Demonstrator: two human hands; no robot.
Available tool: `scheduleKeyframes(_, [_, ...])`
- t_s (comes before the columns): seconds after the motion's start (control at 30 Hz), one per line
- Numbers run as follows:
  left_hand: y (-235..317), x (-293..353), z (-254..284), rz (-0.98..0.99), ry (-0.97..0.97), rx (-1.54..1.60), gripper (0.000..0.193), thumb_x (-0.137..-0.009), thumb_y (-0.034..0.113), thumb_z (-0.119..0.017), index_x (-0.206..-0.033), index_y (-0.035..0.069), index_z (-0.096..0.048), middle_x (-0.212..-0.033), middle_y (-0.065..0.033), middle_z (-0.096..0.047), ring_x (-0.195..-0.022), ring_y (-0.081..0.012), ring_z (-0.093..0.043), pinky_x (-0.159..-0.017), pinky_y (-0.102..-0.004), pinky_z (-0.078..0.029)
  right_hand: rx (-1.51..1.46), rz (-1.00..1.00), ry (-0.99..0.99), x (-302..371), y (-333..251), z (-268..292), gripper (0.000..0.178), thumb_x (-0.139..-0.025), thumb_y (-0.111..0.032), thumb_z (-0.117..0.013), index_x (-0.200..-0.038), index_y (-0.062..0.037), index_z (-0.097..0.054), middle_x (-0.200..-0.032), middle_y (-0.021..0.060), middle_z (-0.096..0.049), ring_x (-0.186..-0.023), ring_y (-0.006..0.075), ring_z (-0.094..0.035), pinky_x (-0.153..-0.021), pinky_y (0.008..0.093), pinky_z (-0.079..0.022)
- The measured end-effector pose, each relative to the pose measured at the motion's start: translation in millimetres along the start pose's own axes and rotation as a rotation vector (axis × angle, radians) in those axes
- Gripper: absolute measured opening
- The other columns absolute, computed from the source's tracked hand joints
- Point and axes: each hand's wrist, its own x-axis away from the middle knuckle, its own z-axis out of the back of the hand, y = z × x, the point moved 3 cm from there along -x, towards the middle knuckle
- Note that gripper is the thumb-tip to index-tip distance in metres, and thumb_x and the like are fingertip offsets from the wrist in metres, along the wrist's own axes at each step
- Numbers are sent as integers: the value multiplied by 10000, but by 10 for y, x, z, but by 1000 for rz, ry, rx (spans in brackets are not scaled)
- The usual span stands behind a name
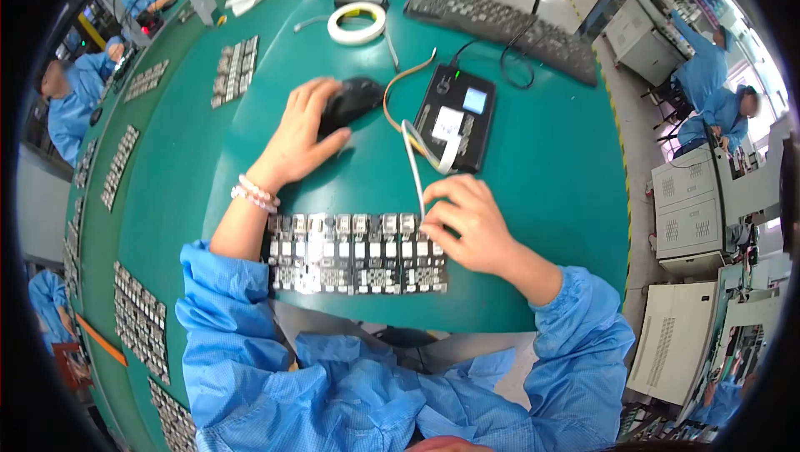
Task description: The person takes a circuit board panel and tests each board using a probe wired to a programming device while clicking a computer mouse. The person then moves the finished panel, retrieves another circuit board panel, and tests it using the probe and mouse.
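My left hand point(298, 142) rests at the left end of a black computer mouse point(357, 100), fingers and thumb curled around that end. My right hand point(471, 227) pinches the lower end of a grey cable point(415, 170), between thumb and fingers. That end meets the top edge of a panel of small circuit boards point(358, 254) lying before me; the fingers hide whether it is plugged in. From there the cable runs up to a black box-shaped device point(457, 114) with a small lit screen, a green light and a white label.
A black keyboard point(500, 29) lies at the back right, and a roll of white tape point(357, 24) behind the mouse. More board panels point(235, 71) line the green table point(558, 160) on the left. Co-workers in blue sit left and right; cabinets point(687, 202) stand beyond the right edge.
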Motion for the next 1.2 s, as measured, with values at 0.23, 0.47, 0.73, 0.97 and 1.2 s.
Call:
scheduleKeyframes(0.23, [51,180,-46,11,-76,22,761,-797,165,-712,-1453,49,-346,-1500,-181,-335,-1371,-381,-330,-1157,-447,-284,-32,87,-75,102,5,-95,130,-836,-203,-704,-813,-104,-623,-1153,43,-600,-1063,272,-542,-879,405,-413])
scheduleKeyframes(0.47, [124,148,-39,-14,-94,24,784,-793,162,-708,-1475,66,-333,-1501,-171,-359,-1361,-374,-342,-1153,-446,-288,-36,119,-60,137,13,-85,135,-850,-188,-684,-815,-98,-590,-1160,42,-570,-1097,263,-521,-906,411,-415])
scheduleKeyframes(0.73, [63,144,-88,-46,-96,-4,747,-803,175,-696,-1461,72,-357,-1515,-154,-356,-1361,-373,-342,-1152,-450,-288,-68,96,-86,99,51,-95,135,-853,-177,-691,-803,-87,-604,-1163,50,-576,-1052,273,-525,-921,410,-415])
scheduleKeyframes(0.97, [50,158,-104,-54,-79,9,734,-801,217,-687,-1453,84,-378,-1513,-151,-360,-1347,-383,-359,-1141,-460,-306,-72,113,-73,110,50,-102,140,-851,-178,-691,-796,-80,-607,-1152,52,-577,-1029,272,-531,-900,405,-423])
scheduleKeyframes(1.2, [79,141,-82,-45,-103,8,752,-804,190,-693,-1464,77,-351,-1518,-161,-346,-1350,-380,-358,-1143,-448,-296,-79,106,-68,111,51,-98,129,-841,-156,-689,-794,-79,-595,-1128,60,-562,-1069,272,-533,-901,413,-430])
